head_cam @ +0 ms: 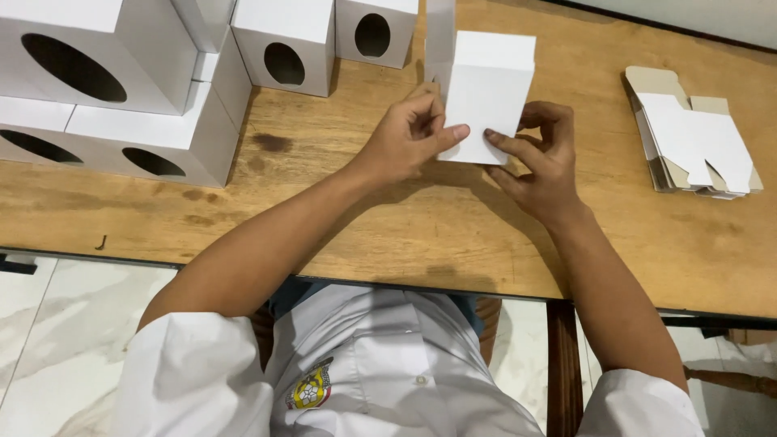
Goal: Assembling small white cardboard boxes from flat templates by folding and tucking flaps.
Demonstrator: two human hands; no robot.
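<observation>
A white cardboard box (pixel 490 89) stands on the wooden table (pixel 421 218) in front of me. My left hand (pixel 409 137) grips its near left corner, thumb pressed against the lower edge. My right hand (pixel 542 158) pinches the near right corner with thumb and fingers. Both hands hold the same box at its bottom end. The box's far end points away from me.
Several assembled white boxes with oval cut-outs (pixel 154 121) are stacked at the left and back (pixel 283 44). A pile of flat unfolded box blanks (pixel 692 133) lies at the right. The table's near edge runs just above my lap.
</observation>
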